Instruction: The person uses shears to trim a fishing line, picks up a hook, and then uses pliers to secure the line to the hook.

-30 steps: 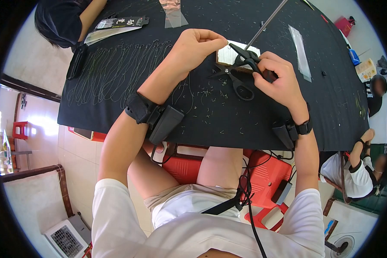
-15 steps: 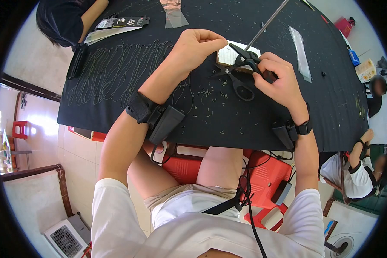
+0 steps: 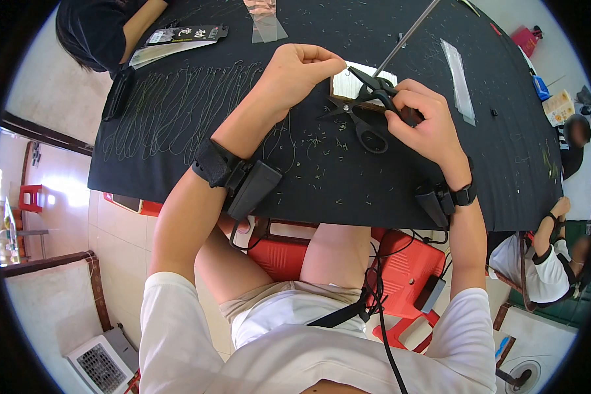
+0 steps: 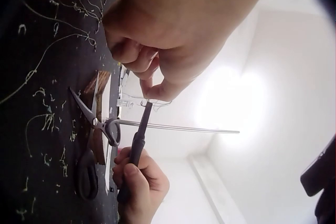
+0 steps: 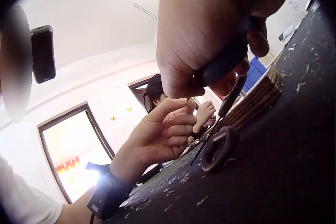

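Note:
My left hand (image 3: 289, 73) pinches a thin line between thumb and forefinger; loose strands (image 4: 163, 103) of it show at the fingertips in the left wrist view. In my right hand (image 3: 427, 121) is a pair of black pliers (image 3: 374, 82), gripped by the handles. Their narrow nose (image 4: 146, 116) points at the left fingertips, very close to them. Below both hands lies a wooden block (image 3: 345, 85) with a white top, and a thin metal rod (image 3: 407, 39) slants up from it. Black-handled scissors (image 3: 368, 134) with spread blades lie against the block's near side.
Many looped thin lines (image 3: 171, 111) lie in a row at left on the black-covered table (image 3: 348, 190). Line clippings are scattered about. A printed packet (image 3: 184, 36), a clear bag (image 3: 266, 26) and a plastic sleeve (image 3: 458, 82) lie farther out. Other people sit at the table's sides.
My left fingertips have shifted very slightly left, away from the pliers' tip. The right hand and the pliers stay almost in place.

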The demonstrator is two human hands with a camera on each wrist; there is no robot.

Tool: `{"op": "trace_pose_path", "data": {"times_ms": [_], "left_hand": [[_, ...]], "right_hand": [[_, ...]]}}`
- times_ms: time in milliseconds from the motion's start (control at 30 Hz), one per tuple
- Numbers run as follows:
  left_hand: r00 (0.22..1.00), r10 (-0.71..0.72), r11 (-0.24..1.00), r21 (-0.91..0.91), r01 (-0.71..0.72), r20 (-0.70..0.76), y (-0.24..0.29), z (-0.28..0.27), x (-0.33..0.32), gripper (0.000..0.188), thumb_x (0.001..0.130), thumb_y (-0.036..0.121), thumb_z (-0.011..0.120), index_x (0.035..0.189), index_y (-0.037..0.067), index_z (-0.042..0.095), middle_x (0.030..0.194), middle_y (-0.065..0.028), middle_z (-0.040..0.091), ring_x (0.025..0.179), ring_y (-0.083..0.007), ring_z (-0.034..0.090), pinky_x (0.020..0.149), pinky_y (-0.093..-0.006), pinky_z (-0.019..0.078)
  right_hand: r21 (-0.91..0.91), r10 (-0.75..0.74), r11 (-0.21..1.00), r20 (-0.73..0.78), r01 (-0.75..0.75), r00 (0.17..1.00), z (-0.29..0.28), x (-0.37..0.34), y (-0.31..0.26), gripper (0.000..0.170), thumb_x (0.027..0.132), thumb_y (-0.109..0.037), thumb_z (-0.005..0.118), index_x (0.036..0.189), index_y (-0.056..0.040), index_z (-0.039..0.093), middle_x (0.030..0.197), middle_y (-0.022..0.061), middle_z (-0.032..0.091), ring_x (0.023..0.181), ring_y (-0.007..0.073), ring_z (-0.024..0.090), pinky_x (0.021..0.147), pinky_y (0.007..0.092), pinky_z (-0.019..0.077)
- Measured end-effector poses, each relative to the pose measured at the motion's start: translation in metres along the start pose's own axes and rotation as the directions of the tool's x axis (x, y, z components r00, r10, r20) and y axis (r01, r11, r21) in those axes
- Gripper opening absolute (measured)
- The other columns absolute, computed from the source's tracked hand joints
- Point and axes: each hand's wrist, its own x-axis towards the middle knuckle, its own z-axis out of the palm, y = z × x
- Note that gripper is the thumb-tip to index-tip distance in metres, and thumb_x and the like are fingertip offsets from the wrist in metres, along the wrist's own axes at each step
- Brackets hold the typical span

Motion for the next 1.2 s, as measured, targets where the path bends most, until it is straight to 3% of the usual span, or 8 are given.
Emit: {"op": "trace_pose_path", "data": {"times_ms": [500, 600, 1200], "left_hand": [[0.996, -0.048, 0.998, -0.053, 0.044, -0.078, -0.005, -0.010, 0.005, 0.023, 0.079, 0.022, 0.062, 0.092, 0.002, 0.065, 0.058, 0.0077, 0.044, 0.047, 0.0004, 0.031, 0.042, -0.0170, 0.0200], [0.997, -0.065, 0.998, -0.001, 0.066, 0.045, 0.000, -0.003, 0.002, 0.024, 0.079, 0.022, 0.062, 0.092, 0.001, 0.064, 0.058, 0.0081, 0.043, 0.047, 0.0009, 0.029, 0.041, -0.0166, 0.0179], [0.996, -0.066, 0.998, 0.015, 0.066, 0.053, 0.003, 0.000, -0.001, 0.028, 0.079, 0.023, 0.062, 0.094, -0.001, 0.064, 0.059, 0.0047, 0.047, 0.047, -0.0001, 0.032, 0.041, -0.0158, 0.0187]], "right_hand": [[-0.035, -0.007, 0.999, -0.044, 0.005, 0.999, -0.001, 0.000, 0.000, 0.017, 0.066, -0.013, 0.064, 0.065, -0.0008, 0.052, 0.074, 0.0057, 0.053, 0.058, 0.0162, 0.051, 0.051, 0.0253, 0.0393], [-0.083, -0.033, 0.996, -0.067, 0.027, 0.997, -0.001, 0.000, 0.002, 0.016, 0.065, -0.015, 0.064, 0.065, -0.0022, 0.053, 0.077, 0.0051, 0.054, 0.061, 0.0182, 0.052, 0.054, 0.0265, 0.0409], [-0.074, -0.027, 0.997, -0.015, 0.026, 1.000, 0.000, 0.000, 0.001, 0.017, 0.067, -0.013, 0.063, 0.064, 0.0003, 0.053, 0.072, 0.0077, 0.052, 0.058, 0.0194, 0.051, 0.052, 0.0285, 0.0389]]}}
